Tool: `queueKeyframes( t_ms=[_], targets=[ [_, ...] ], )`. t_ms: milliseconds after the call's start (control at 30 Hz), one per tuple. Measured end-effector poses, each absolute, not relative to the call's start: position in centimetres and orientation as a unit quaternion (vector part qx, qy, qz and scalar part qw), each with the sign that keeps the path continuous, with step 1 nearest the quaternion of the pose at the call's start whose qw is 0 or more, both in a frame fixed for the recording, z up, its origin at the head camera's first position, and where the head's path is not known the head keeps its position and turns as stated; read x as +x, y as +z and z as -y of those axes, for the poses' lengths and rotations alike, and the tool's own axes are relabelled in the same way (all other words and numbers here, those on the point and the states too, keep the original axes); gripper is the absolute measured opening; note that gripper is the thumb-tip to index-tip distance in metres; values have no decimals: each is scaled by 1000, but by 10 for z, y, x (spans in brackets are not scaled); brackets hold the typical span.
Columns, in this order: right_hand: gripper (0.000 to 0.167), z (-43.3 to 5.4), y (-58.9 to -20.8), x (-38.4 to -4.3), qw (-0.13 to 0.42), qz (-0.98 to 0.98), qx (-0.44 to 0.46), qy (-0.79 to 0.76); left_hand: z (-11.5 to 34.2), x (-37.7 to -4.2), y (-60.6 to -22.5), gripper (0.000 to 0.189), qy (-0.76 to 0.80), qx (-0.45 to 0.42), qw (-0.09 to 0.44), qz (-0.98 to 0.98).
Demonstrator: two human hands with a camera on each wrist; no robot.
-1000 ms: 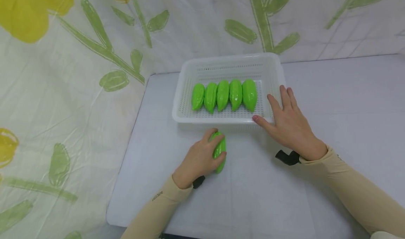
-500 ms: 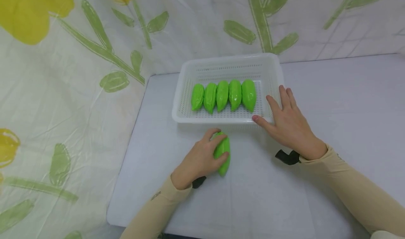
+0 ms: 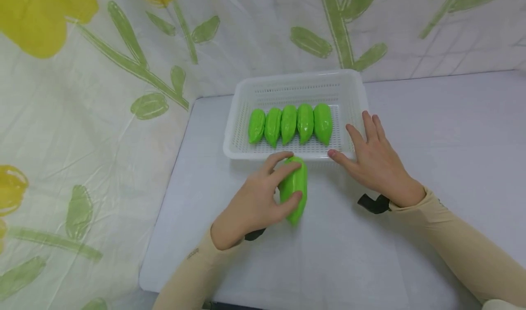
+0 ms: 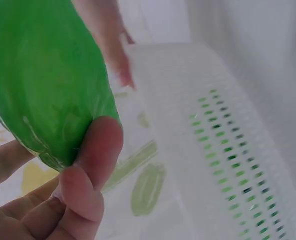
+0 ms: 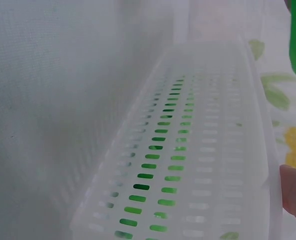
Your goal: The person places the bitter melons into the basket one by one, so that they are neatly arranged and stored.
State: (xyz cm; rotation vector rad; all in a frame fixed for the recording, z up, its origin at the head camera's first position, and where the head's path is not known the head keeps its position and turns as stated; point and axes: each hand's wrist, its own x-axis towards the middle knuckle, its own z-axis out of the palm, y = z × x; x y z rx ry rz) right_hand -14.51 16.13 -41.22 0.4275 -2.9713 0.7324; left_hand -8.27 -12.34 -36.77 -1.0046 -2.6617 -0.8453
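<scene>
A: What does the left hand (image 3: pixel 256 200) hold?

B: It grasps 1 green toy vegetable (image 3: pixel 295 189), a glossy, ribbed, pod-shaped piece. Fingers curl over its far end and the thumb presses its near side. In the left wrist view the thumb (image 4: pixel 95 165) lies against the same green body (image 4: pixel 48 80).

A: Where is that piece?

B: Over the white surface (image 3: pixel 328 250), just in front of the near rim of the white perforated basket (image 3: pixel 287 79) (whether it touches the surface cannot be told). Its long axis points toward the basket.

A: And the right hand (image 3: pixel 376 161)?

B: Released, holding nothing. It lies flat with fingers spread; the thumb tip meets the basket's near right corner, and the fingers lie along its right wall. In the right wrist view, 1 fingertip (image 5: pixel 295 192) shows beside the slotted wall (image 5: pixel 187 165).

A: Contents of the basket?

B: 5 matching green vegetables (image 3: pixel 289 123), side by side in 1 row, neighbours touching, long axes running front to back.

A: Surroundings?

B: A pale cloth with green leaves and yellow flowers (image 3: pixel 102 72) hangs behind and to the left. Both forearms wear beige sleeves (image 3: pixel 464 250).
</scene>
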Motion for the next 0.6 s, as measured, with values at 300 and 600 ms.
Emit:
queueKeyframes(
  t_ms=[300,600],
  targets=[
    [90,-163,-412,-144,6,961,130,245,121,-118,-341,48,-301,-350,128,878],
    [91,-163,-414,-145,5,960,130,250,106,-158,-322,49,-281,-319,103,899]
  ],
)
